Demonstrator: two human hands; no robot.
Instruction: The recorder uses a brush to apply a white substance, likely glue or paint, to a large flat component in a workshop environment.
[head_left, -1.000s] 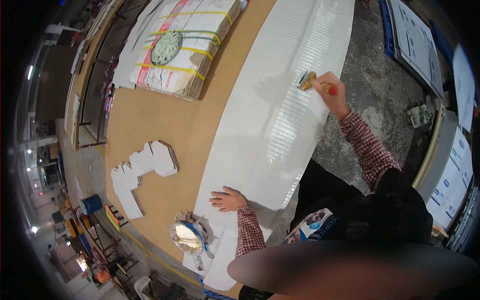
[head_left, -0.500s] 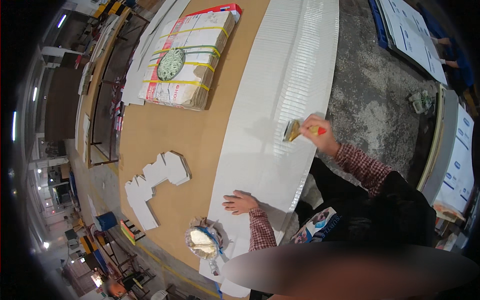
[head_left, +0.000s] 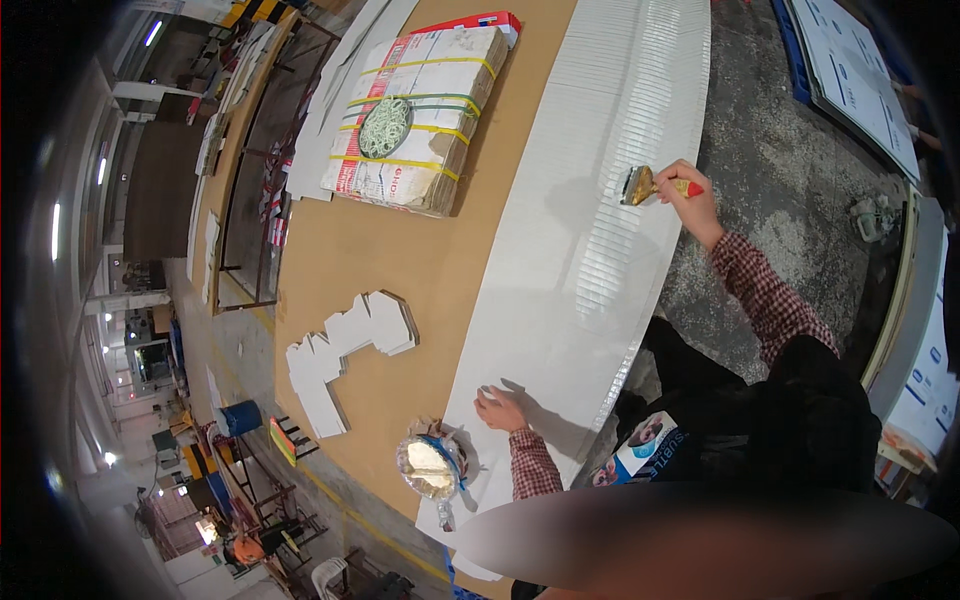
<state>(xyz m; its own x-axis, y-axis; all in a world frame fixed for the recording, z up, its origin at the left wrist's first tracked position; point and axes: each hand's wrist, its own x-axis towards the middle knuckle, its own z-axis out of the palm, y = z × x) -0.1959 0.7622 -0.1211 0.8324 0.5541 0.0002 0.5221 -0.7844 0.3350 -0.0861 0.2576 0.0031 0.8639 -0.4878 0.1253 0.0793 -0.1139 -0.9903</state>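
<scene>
My right hand (head_left: 692, 203) grips a flat paintbrush (head_left: 641, 187) by its handle. The bristles point left over the long white sheets (head_left: 540, 240), which are fanned out with their edges stepped in narrow strips. Some of these edges shine as if wet. Near the close end of the sheets, my left hand (head_left: 502, 409) hovers with loosely bent fingers and holds nothing; its shadow falls beside it. To its lower left stands a plastic-lined bowl (head_left: 430, 468) with a thick, cream-white paste inside.
Folded white card cutouts (head_left: 350, 335) lie in a stack on the brown table (head_left: 400, 270). Farther off sits a bundle of white board (head_left: 420, 120) bound with yellow straps, a round green coil (head_left: 385, 128) on top. A stacked pallet (head_left: 850, 80) stands across the floor at the right.
My right hand has carried the brush farther up along the sheets. My left hand, earlier spread flat on the sheet, has drawn its fingers in. The whole view has shifted slightly.
</scene>
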